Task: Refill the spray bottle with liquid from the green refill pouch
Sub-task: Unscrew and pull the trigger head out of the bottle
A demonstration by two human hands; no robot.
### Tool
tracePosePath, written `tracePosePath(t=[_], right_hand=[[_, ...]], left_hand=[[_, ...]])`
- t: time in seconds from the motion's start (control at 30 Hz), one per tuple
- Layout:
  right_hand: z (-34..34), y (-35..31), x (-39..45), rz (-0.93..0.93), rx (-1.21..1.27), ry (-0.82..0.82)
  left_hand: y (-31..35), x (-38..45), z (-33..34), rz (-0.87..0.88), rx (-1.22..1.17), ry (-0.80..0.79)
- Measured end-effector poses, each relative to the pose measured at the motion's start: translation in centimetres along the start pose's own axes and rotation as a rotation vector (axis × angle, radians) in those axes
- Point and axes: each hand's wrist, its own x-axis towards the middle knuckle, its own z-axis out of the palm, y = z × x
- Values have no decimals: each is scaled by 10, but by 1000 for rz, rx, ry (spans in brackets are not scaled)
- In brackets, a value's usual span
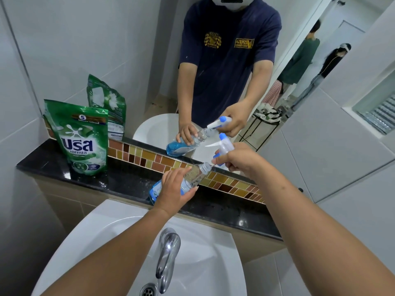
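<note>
Over the worktop (128,184) we tilt the bottle (188,178), left hand (173,193) wrapped round it, right hand (239,161) pinching the sprayer (224,148). Tilted further, its blue liquid could spill. Pouch (81,137) stands well left.

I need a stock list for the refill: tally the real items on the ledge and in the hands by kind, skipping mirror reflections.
Green refill pouch: 1, standing on the black ledge
Spray bottle: 1, tilted, in the left hand
Trigger sprayer head: 1, off the bottle, in the right hand
Total: 3
</note>
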Motion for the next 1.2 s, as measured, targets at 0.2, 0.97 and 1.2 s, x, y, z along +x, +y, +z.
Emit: tracePosePath(t=[0.2,0.97,1.2], right_hand=[[-30,13,-10,-2,181,35],[-82,87,-31,-3,382,111],[-108,64,-44,-130,489,133]], left_hand=[[2,-1,-2,-20,-9,-9],[27,18,-24,384,281,-273],[70,63,-57,445,368,-262]])
